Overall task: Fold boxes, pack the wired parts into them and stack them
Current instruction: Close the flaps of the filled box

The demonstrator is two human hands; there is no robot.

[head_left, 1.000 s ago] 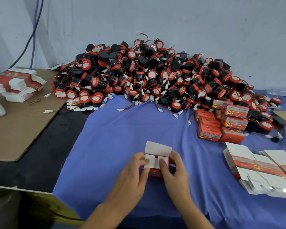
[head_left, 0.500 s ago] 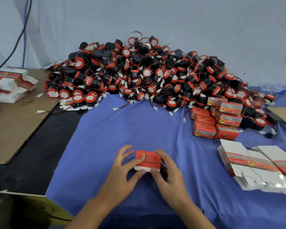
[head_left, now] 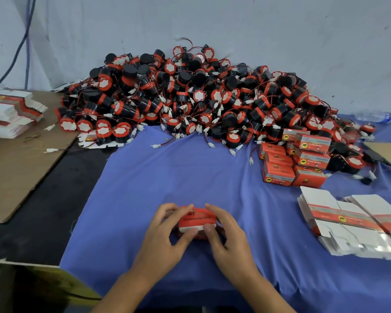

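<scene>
My left hand [head_left: 165, 240] and right hand [head_left: 226, 242] have their grip closed on one box [head_left: 196, 219], only a few packed boxes [head_left: 294, 161] stacked, huge pile of parts [head_left: 190, 98] to go.

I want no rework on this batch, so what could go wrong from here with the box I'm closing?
The box, gripped by the left hand and right hand, shows a white strip along its near edge; the flap may not be fully tucked and could spring open. The packed boxes sit against the pile of parts, so adding this one could tip them or trap a loose wire.
</scene>
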